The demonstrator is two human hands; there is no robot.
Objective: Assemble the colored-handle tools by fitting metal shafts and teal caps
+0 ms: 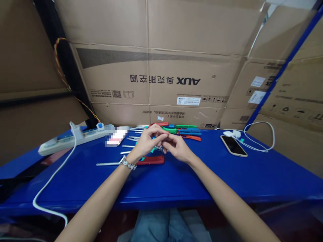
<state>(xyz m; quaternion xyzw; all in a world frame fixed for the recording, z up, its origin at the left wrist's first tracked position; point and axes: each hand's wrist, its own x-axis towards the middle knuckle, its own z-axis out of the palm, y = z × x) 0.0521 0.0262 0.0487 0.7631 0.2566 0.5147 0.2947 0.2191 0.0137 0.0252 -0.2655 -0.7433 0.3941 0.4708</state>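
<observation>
My left hand [148,142] and my right hand [178,148] meet above the middle of the table, fingertips pinched together and touching. Whatever lies between the fingers is hidden or too small to make out. Under and behind the hands lie several long-necked lighters with metal tubes pointing left. A red lighter [153,160] is nearest to me, partly covered by my left wrist. Behind my right hand are an orange lighter [193,137], a blue lighter [189,131] and a green lighter [186,126]. My fingers hide parts of the pile.
On the right of the blue table [217,181] lie a phone [234,146] and a white charger with cable [232,133]. A power strip [88,134] with a white cable [54,174] sits at left, beside a blurred pale item [117,136]. Cardboard [161,64] walls the back.
</observation>
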